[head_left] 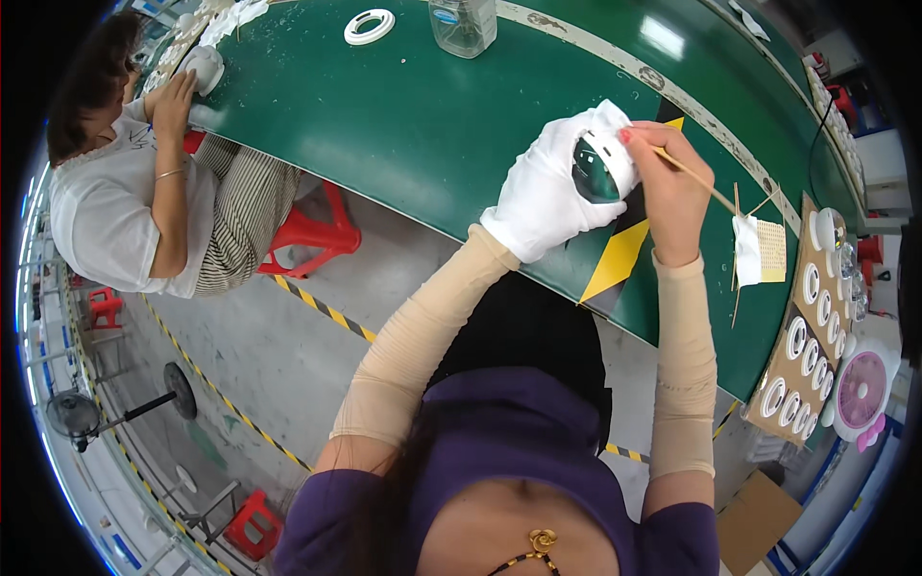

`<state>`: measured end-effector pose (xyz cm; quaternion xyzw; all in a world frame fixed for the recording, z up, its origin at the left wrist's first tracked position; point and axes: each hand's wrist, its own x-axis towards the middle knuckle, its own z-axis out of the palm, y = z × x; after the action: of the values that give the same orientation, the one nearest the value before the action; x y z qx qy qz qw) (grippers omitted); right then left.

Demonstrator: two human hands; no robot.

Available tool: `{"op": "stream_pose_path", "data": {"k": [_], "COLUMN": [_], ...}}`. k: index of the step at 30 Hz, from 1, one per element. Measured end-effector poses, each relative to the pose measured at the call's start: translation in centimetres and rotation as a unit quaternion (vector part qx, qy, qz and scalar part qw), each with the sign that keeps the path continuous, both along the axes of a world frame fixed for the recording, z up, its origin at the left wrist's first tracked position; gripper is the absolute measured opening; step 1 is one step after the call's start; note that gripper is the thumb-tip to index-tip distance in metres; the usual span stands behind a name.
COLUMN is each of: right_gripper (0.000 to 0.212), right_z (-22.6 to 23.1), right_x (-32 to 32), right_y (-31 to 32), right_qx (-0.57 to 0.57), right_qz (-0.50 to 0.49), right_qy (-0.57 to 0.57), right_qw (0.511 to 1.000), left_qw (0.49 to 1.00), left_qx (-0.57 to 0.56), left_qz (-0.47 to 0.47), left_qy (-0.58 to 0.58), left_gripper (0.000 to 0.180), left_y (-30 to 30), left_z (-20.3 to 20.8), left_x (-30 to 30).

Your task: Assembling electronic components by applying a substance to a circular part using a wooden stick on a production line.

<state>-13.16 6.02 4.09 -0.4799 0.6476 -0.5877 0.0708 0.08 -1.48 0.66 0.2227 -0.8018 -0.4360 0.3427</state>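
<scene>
My left hand, in a white glove, wraps round a round part with a white rim and a dark, glossy face. It is held up above the green table, near the table's front edge. My right hand is bare and pinches a thin wooden stick close to the part's white rim. The fingers hide the stick's working end, so I cannot see whether it touches the rim. To the right, a white cloth and a yellowish dotted pad lie on the table among several thin sticks.
A white ring and a clear plastic jar stand on the far part of the green table. At the right edge, a brown board carries several white rings beside a pink fan. A co-worker sits at the left, handling a whitish piece.
</scene>
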Motion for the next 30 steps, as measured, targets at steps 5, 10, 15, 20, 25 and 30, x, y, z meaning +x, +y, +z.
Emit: {"op": "stream_pose_path", "data": {"k": [5,10,15,20,25,30], "right_gripper": [0.01,0.011,0.013,0.015,0.011,0.013], "right_z": [-1.8,-2.1,-1.0,-1.2,-2.1,-1.5], "right_x": [-1.6,1.3,2.1,2.0,2.6,3.0], "right_y": [1.8,4.9,2.2,3.0,4.3,2.3], "right_qx": [-0.061,-0.041,-0.05,-0.053,0.002,-0.036], "right_qz": [0.021,0.046,0.01,0.007,-0.025,-0.022], "right_qy": [-0.394,-0.083,0.113,0.245,0.199,0.191], "right_qw": [0.917,0.995,0.992,0.968,0.98,0.981], "left_qw": [0.999,1.0,0.999,0.999,0.999,1.0], "left_qx": [-0.022,0.007,0.013,-0.025,-0.025,0.018], "left_qz": [0.006,0.009,0.006,0.02,0.016,0.01], "left_qy": [-0.03,-0.027,-0.032,-0.017,0.016,0.009], "left_gripper": [0.093,0.096,0.096,0.088,0.089,0.092], "left_y": [-0.3,-0.2,-0.2,-0.3,-0.2,-0.3], "left_z": [0.2,0.4,0.1,0.0,-0.7,-0.5], "left_x": [0.2,0.4,0.2,0.3,0.0,0.0]}}
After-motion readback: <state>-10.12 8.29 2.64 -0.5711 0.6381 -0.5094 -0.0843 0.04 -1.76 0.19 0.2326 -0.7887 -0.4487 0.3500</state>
